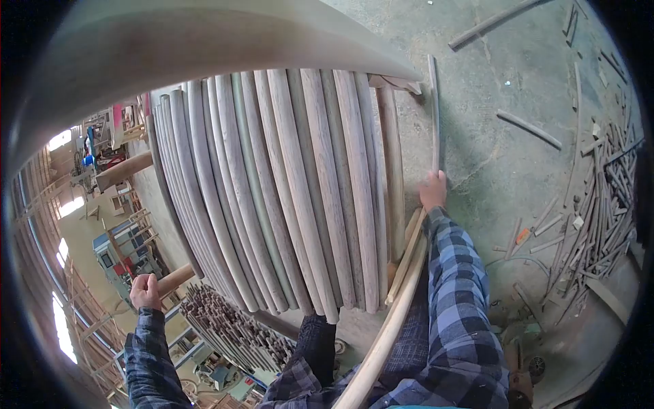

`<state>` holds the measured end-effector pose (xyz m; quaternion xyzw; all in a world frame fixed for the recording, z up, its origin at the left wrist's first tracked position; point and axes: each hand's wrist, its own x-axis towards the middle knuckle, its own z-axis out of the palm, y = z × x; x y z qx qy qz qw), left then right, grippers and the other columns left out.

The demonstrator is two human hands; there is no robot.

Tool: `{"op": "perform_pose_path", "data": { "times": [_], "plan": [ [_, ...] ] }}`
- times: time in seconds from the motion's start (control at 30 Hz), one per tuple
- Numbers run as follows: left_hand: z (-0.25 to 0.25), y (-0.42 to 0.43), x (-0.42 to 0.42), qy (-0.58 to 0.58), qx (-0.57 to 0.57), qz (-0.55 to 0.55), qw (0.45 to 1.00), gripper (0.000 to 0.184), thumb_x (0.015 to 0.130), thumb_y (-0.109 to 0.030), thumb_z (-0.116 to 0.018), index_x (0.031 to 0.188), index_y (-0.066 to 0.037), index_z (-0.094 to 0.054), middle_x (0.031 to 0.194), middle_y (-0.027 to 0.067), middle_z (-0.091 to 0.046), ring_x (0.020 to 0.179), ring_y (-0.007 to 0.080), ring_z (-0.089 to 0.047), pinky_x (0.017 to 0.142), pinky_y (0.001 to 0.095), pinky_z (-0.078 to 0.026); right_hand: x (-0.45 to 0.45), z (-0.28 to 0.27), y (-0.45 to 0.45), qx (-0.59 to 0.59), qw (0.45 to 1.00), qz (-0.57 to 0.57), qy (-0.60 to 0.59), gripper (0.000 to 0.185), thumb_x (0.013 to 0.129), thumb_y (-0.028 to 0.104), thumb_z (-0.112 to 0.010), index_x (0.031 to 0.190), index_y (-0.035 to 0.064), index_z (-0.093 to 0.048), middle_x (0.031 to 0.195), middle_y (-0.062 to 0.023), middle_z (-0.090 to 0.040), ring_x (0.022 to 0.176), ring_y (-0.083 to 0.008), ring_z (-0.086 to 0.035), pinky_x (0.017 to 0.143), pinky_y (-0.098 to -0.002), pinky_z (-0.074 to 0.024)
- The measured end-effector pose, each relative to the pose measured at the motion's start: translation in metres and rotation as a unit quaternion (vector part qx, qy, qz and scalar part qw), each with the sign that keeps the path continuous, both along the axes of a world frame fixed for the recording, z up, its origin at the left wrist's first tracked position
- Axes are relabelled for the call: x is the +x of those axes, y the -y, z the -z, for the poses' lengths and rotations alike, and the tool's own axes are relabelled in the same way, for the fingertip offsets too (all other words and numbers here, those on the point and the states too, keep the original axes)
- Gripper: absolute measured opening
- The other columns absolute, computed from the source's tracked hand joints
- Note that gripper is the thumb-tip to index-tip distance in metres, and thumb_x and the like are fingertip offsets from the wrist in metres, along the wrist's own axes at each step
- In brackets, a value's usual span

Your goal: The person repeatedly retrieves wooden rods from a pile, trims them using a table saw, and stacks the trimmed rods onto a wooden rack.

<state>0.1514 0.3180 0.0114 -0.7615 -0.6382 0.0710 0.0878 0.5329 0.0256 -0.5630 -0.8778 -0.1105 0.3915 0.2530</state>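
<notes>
My right hand (432, 191) is closed around a long thin wooden stick (433, 112), which reaches out past the fist over the floor. Below that hand, a pale wooden strip (406, 255) and a thicker pale pole (381, 337) run back toward my body; whether they join the held stick is hidden by the hand. My left hand (144, 292) is curled into a fist at the end of a round wooden post (176, 279); what its fingers hold, if anything, cannot be made out. Between my hands lies a rack of several rounded wooden slats (293, 184), side by side.
A pale curved surface (204, 41) hangs across the top, close to the camera. Scattered sticks (528, 129) and a large heap of wood offcuts (606, 204) lie on the concrete floor at right. Bundled sticks (235, 324) and a blue-grey machine (112, 255) stand at left.
</notes>
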Motion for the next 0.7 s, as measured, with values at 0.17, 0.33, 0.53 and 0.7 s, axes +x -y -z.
{"op": "perform_pose_path", "data": {
  "times": [0.17, 0.33, 0.53, 0.7],
  "plan": [
    [0.000, -0.008, -0.018, 0.002, -0.002, -0.017, 1.000, 0.023, 0.076, -0.025, -0.059, 0.071, -0.003, -0.060, 0.067, 0.0067, -0.055, 0.062, 0.0169, -0.053, 0.062, 0.0298, -0.043, 0.028, -0.053, 0.008, 0.059, 0.986, 0.151, 0.048, 0.021, 0.071, 0.008, -0.059, 0.091, 0.0012, -0.056, 0.095, -0.0143, -0.056, 0.091, -0.0287, -0.054, 0.079, -0.0352, -0.0426],
    [-0.002, -0.006, -0.014, -0.002, 0.002, 0.008, 1.000, 0.023, 0.075, -0.027, -0.060, 0.071, -0.004, -0.061, 0.065, 0.0068, -0.055, 0.060, 0.0167, -0.053, 0.060, 0.0293, -0.043, 0.046, -0.100, 0.013, 0.154, 0.941, 0.204, -0.220, 0.013, 0.077, 0.010, -0.057, 0.088, 0.0021, -0.055, 0.076, -0.0071, -0.057, 0.061, -0.0171, -0.053, 0.053, -0.0282, -0.0412],
    [-0.008, 0.005, 0.004, 0.000, -0.025, 0.046, 0.999, 0.019, 0.073, -0.024, -0.061, 0.068, -0.006, -0.059, 0.065, 0.0073, -0.053, 0.062, 0.0201, -0.055, 0.059, 0.0309, -0.044, 0.031, -0.235, 0.081, 0.286, 0.828, 0.221, -0.429, 0.026, 0.079, 0.003, -0.049, 0.104, 0.0011, -0.053, 0.076, -0.0026, -0.056, 0.055, -0.0108, -0.052, 0.047, -0.0217, -0.0377],
    [-0.020, 0.012, 0.011, 0.023, -0.060, 0.111, 0.992, 0.015, 0.072, -0.023, -0.061, 0.068, -0.008, -0.059, 0.067, 0.0063, -0.054, 0.068, 0.0237, -0.054, 0.065, 0.0350, -0.044, -0.016, -0.350, 0.148, 0.225, 0.910, 0.211, -0.278, 0.028, 0.076, 0.002, -0.050, 0.104, -0.0001, -0.052, 0.087, -0.0048, -0.057, 0.063, -0.0120, -0.057, 0.054, -0.0223, -0.0425]
  ]
}}
